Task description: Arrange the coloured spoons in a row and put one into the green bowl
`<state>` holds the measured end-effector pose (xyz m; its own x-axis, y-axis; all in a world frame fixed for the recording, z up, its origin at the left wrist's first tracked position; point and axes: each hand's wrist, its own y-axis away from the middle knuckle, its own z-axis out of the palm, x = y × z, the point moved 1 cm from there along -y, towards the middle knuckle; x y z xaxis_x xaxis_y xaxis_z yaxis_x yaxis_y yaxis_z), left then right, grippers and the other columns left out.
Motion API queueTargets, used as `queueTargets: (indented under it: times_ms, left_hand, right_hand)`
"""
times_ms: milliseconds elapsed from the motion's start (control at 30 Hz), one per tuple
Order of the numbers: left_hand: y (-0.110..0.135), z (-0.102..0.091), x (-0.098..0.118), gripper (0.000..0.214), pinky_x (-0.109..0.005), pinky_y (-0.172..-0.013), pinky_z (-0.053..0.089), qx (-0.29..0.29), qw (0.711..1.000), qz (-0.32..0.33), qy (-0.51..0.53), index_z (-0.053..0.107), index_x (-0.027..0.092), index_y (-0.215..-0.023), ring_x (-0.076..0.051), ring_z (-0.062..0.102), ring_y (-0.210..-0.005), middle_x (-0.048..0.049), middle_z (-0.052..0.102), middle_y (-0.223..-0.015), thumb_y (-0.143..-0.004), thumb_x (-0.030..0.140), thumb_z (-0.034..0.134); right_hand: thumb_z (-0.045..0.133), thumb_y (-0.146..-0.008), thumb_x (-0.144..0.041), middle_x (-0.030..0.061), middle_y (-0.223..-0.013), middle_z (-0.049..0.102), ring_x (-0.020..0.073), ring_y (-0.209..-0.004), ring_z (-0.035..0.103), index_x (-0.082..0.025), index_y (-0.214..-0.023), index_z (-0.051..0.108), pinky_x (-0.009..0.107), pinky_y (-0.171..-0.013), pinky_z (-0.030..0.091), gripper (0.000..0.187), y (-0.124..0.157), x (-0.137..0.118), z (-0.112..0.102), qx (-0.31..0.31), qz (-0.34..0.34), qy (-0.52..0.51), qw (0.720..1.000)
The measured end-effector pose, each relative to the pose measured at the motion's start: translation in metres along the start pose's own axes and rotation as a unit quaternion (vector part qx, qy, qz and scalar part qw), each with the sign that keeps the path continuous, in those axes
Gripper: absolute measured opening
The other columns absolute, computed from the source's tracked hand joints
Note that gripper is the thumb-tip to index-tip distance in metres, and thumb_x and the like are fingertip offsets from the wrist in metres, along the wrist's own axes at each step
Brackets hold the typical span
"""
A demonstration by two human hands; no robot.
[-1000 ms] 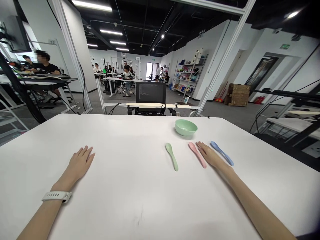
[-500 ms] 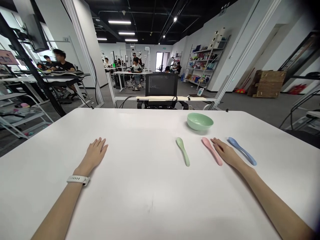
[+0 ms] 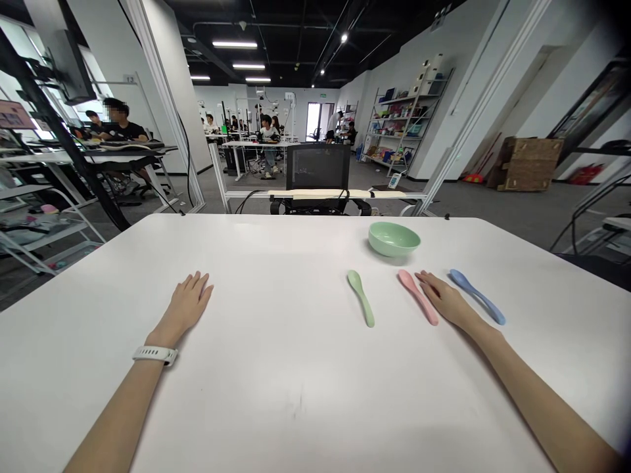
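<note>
My left hand (image 3: 186, 303) lies flat and open on the white table (image 3: 276, 368), palm down, with a white watch on its wrist. My right hand (image 3: 444, 299) also rests flat and open, lying between a pink spoon (image 3: 418, 297) on its left and a blue spoon (image 3: 477, 297) on its right, touching or nearly touching the pink one. A green spoon (image 3: 361, 298) lies further left. A pale green bowl (image 3: 394, 238) stands just beyond the spoons. Neither hand holds anything.
Beyond the table's far edge stand a black monitor (image 3: 318, 167) and metal frame posts. People sit at desks at the back left (image 3: 118, 125). Shelving (image 3: 394, 141) and a cardboard box (image 3: 530, 164) are at the right.
The view shifted over the last second, so everything sits further right and slightly higher in frame. Both hands stay flat on the table in the same places.
</note>
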<state>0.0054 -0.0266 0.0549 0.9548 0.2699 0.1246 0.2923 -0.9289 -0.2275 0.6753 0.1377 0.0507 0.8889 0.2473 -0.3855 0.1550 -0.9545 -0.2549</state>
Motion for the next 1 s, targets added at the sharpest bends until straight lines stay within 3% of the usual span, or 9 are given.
queueTargets:
  times_ms: [133,300,400,533,700,800,900,1000]
  left_hand:
    - [0.000,0.000,0.000,0.071,-0.058,-0.127,0.037,0.001,1.000,-0.001,0.000,0.057,0.012,-0.157,-0.037,0.046,-0.158,-0.0202,0.055,-0.168,-0.104,0.048,0.026]
    - [0.001,0.000,0.000,0.072,-0.058,-0.126,0.038,0.005,1.000,0.001,0.005,0.057,0.013,-0.157,-0.037,0.047,-0.158,-0.0201,0.054,-0.168,-0.104,0.050,0.026]
    - [0.001,0.000,0.000,0.073,-0.059,-0.127,0.038,0.002,1.000,0.001,0.008,0.055,0.011,-0.158,-0.037,0.046,-0.159,-0.0213,0.052,-0.170,-0.104,0.049,0.025]
    - [0.001,0.001,0.000,0.074,-0.059,-0.128,0.036,0.001,1.000,-0.001,0.011,0.055,0.009,-0.158,-0.038,0.045,-0.160,-0.0216,0.051,-0.170,-0.104,0.050,0.024]
    - [0.001,0.004,-0.001,0.070,-0.060,-0.128,0.038,0.010,1.000,0.001,0.001,0.056,0.013,-0.158,-0.036,0.047,-0.159,-0.0204,0.053,-0.169,-0.105,0.048,0.026]
    - [0.000,0.004,-0.001,0.072,-0.058,-0.129,0.036,0.003,1.000,-0.003,-0.002,0.055,0.011,-0.158,-0.037,0.045,-0.160,-0.0203,0.051,-0.171,-0.105,0.049,0.024]
    - [0.000,0.004,-0.001,0.074,-0.056,-0.131,0.034,-0.006,1.000,-0.006,-0.004,0.054,0.009,-0.159,-0.037,0.043,-0.161,-0.0196,0.049,-0.172,-0.105,0.050,0.025]
    - [-0.001,0.003,-0.001,0.073,-0.055,-0.131,0.033,-0.012,1.000,-0.008,-0.008,0.053,0.009,-0.159,-0.037,0.043,-0.161,-0.0192,0.049,-0.172,-0.105,0.049,0.025]
  right_hand:
    - [0.040,-0.103,-0.031,0.0236,-0.147,0.069,0.0361,-0.139,0.063,-0.011,-0.140,0.072,0.049,-0.119,0.049,0.053,0.000,-0.006,-0.021,0.042,-0.013,0.084,0.995]
    - [0.043,-0.102,-0.036,0.0365,-0.142,0.066,0.0499,-0.130,0.062,-0.003,-0.138,0.073,0.062,-0.105,0.051,0.058,0.009,0.018,-0.043,0.097,0.108,0.227,0.963]
    - [0.050,-0.098,-0.036,0.0410,-0.136,0.066,0.0532,-0.127,0.063,-0.005,-0.131,0.078,0.063,-0.097,0.053,0.053,0.016,0.038,-0.043,0.078,0.185,0.251,0.947]
    - [0.043,-0.097,-0.024,0.0370,-0.120,0.073,0.0485,-0.113,0.073,-0.010,-0.126,0.083,0.056,-0.083,0.056,0.051,0.017,0.052,-0.040,0.022,0.247,0.206,0.947]
    - [0.040,-0.092,-0.014,0.0358,-0.115,0.075,0.0423,-0.104,0.076,-0.005,-0.119,0.085,0.048,-0.085,0.056,0.053,0.015,0.054,-0.049,0.045,0.216,0.175,0.960]
    - [0.045,-0.094,-0.022,0.0378,-0.114,0.075,0.0449,-0.104,0.075,-0.001,-0.120,0.083,0.052,-0.092,0.055,0.051,0.008,0.044,-0.061,0.123,0.171,0.138,0.968]
    - [0.057,-0.092,-0.028,0.0291,-0.109,0.079,0.0416,-0.105,0.075,-0.007,-0.119,0.083,0.052,-0.099,0.055,0.043,-0.008,0.020,-0.074,0.195,0.139,0.052,0.970]
    - [0.069,-0.087,-0.028,0.0189,-0.105,0.083,0.0353,-0.100,0.077,-0.015,-0.109,0.083,0.046,-0.099,0.056,0.029,-0.033,-0.014,-0.085,0.201,0.128,-0.028,0.971]
